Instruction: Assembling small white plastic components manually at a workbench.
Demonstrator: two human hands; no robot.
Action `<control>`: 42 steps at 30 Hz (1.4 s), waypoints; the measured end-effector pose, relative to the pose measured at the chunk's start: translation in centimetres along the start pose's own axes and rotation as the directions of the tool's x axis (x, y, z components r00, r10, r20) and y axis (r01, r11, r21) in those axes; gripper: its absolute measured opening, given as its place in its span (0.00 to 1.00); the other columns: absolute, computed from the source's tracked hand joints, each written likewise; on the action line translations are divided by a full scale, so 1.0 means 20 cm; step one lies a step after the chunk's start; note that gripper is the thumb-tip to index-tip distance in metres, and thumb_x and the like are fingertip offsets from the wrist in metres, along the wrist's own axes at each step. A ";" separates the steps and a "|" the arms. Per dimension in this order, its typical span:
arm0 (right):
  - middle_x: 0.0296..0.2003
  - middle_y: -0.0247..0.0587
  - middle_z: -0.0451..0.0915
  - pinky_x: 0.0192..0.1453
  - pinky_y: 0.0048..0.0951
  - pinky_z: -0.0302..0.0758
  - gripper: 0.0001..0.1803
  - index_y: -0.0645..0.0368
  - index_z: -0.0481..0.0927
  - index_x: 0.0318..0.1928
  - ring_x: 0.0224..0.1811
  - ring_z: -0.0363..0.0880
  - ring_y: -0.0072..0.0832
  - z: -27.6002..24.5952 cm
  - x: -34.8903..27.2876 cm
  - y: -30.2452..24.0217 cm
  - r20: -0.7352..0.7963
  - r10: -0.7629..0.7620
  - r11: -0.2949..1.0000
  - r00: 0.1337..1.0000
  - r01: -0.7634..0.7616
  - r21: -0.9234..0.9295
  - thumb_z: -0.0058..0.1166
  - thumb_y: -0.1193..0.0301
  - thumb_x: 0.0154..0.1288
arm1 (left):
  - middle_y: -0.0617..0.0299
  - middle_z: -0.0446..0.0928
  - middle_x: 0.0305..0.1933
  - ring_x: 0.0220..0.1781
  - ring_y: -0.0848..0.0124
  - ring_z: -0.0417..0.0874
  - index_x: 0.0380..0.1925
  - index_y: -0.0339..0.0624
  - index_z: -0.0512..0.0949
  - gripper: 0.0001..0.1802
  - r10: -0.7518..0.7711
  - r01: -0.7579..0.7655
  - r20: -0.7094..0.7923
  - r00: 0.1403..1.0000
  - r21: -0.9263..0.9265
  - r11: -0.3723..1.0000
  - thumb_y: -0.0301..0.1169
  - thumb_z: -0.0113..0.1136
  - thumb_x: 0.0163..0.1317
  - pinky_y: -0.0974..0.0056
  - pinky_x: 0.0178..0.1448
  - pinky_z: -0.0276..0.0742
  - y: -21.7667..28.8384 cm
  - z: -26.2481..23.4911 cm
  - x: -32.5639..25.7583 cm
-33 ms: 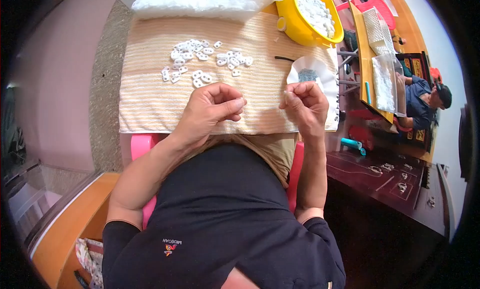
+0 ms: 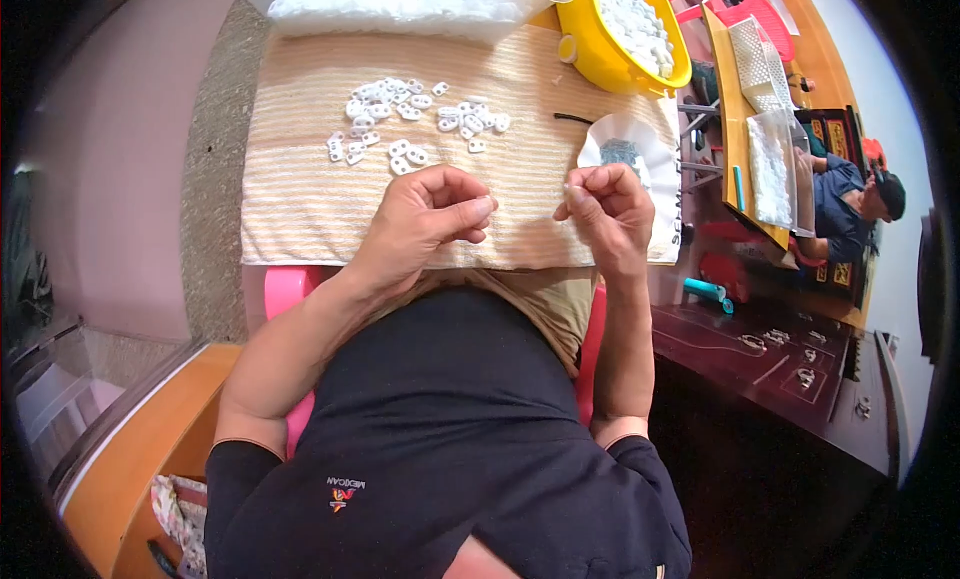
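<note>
My left hand is just above the striped cloth's near part, thumb and index finger pinched together. A tiny pale bit may show at its fingertips, too small to name. Over the near edge of a white fluted dish, my right hand also pinches; what it holds, if anything, cannot be made out. The dish carries a heap of small grey pieces. Beyond my left hand lie several small white plastic pieces with two holes, some in loose heaps. A smaller group of the same pieces lies to their right.
The striped cloth covers the table. At the far edge stand a clear box and a yellow tub, both full of white pieces. A thin black stick lies beside the dish. At the right, a person sits by another table.
The whole view has shifted very slightly. Both hands keep the same pinched pose and place.
</note>
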State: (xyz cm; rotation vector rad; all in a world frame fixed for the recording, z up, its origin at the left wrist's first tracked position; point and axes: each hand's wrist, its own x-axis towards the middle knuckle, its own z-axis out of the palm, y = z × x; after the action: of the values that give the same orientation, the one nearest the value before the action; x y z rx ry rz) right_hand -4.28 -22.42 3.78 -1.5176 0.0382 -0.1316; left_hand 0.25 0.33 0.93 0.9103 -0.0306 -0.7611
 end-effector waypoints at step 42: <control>0.33 0.45 0.78 0.35 0.26 0.75 0.04 0.65 0.77 0.38 0.32 0.78 0.30 0.27 0.02 0.10 0.218 -0.128 0.868 0.967 0.216 -0.447 0.57 0.80 0.62 | 0.66 0.77 0.31 0.30 0.80 0.77 0.38 0.35 0.77 0.09 0.190 -0.185 -0.012 0.982 0.169 0.968 0.31 0.58 0.67 0.75 0.36 0.75 -0.04 -0.01 0.02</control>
State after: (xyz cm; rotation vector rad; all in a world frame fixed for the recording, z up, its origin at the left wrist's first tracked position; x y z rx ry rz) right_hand -3.13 -16.93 2.13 -2.0140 -0.2305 -0.1319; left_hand 0.09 -0.01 0.13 1.0618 -0.1560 -0.5748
